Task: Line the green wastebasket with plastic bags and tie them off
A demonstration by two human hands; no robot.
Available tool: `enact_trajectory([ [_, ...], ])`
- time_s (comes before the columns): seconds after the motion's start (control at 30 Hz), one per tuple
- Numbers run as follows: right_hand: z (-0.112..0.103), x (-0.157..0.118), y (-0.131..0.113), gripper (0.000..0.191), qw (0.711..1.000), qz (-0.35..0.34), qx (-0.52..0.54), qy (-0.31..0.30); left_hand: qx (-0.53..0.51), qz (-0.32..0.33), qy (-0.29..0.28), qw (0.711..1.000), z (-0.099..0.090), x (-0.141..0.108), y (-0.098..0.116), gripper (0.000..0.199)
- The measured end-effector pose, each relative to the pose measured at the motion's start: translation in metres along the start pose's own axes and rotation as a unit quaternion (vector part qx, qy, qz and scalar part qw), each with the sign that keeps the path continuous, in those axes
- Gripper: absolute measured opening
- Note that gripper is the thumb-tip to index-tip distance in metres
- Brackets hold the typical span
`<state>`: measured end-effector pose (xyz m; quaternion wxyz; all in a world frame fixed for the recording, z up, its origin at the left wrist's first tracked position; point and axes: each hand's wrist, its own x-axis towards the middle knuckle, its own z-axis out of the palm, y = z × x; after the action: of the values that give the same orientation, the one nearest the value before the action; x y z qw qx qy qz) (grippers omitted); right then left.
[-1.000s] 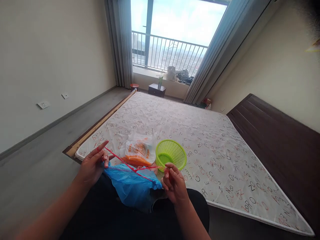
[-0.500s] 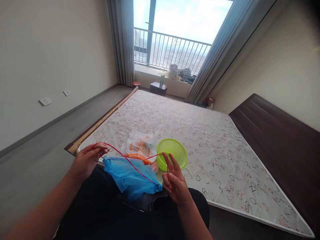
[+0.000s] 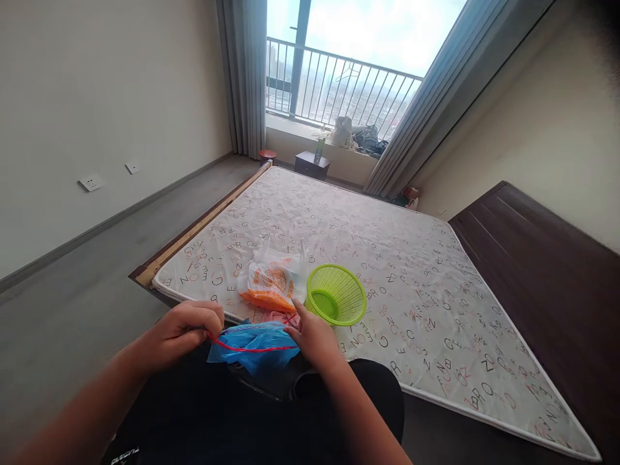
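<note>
My left hand (image 3: 191,328) is closed on a red drawstring (image 3: 252,350) at the left end of a blue plastic drawstring bag (image 3: 261,337). The bag lies bunched above my lap, with the cord stretched along its near side. At the bag's right end, my right hand (image 3: 314,336) closes on the cord, its index finger pointing out towards the bed. Some of its fingers are hidden behind the hand. A crossed bit of red cord shows just beyond the bag, near that finger.
A white and orange plastic bag (image 3: 274,281) and a green mesh basket (image 3: 336,294) stand on the letter-printed mattress (image 3: 411,284), just past my hands. The wooden bed frame edge (image 3: 203,223) runs along the left. A dark headboard (image 3: 542,258) rises at the right.
My hands have come lower, and the right has moved left. The loops of red cord held up before are now pulled down along the blue bag, which is more bunched.
</note>
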<state>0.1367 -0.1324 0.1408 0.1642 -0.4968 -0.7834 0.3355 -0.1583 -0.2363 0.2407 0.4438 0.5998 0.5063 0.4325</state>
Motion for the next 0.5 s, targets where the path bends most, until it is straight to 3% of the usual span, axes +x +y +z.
enact_trajectory([
  [0.07, 0.004, 0.006, -0.004, 0.021, 0.997, -0.019, -0.068, -0.024, 0.071, -0.005, -0.107, 0.992, 0.001, -0.001, 0.013, 0.014],
  [0.1, 0.004, 0.008, -0.006, 0.017, 0.995, -0.031, -0.093, -0.028, 0.092, -0.002, -0.120, 0.989, 0.001, -0.002, 0.017, 0.016],
  [0.2, 0.005, 0.010, -0.011, 0.020, 0.990, -0.085, -0.107, -0.021, 0.112, 0.009, -0.131, 0.985, 0.000, -0.007, 0.023, 0.018],
  [0.27, 0.010, 0.010, -0.014, 0.045, 0.986, -0.143, -0.078, -0.044, 0.102, 0.018, -0.122, 0.987, 0.001, -0.011, 0.024, 0.019],
  [0.33, 0.018, 0.012, -0.015, 0.065, 0.974, -0.192, -0.057, -0.105, 0.089, 0.023, -0.109, 0.990, 0.002, -0.015, 0.028, 0.018],
  [0.37, 0.022, 0.014, -0.015, 0.060, 0.968, -0.205, -0.055, -0.137, 0.082, 0.025, -0.102, 0.991, 0.002, -0.017, 0.030, 0.016],
  [0.43, 0.026, 0.018, -0.015, 0.029, 0.961, -0.210, -0.059, -0.171, 0.066, 0.021, -0.091, 0.993, 0.000, -0.019, 0.032, 0.013],
  [0.5, 0.021, 0.023, -0.017, 0.009, 0.964, -0.207, -0.055, -0.157, 0.066, -0.004, -0.086, 0.994, -0.005, -0.018, 0.029, 0.012],
])
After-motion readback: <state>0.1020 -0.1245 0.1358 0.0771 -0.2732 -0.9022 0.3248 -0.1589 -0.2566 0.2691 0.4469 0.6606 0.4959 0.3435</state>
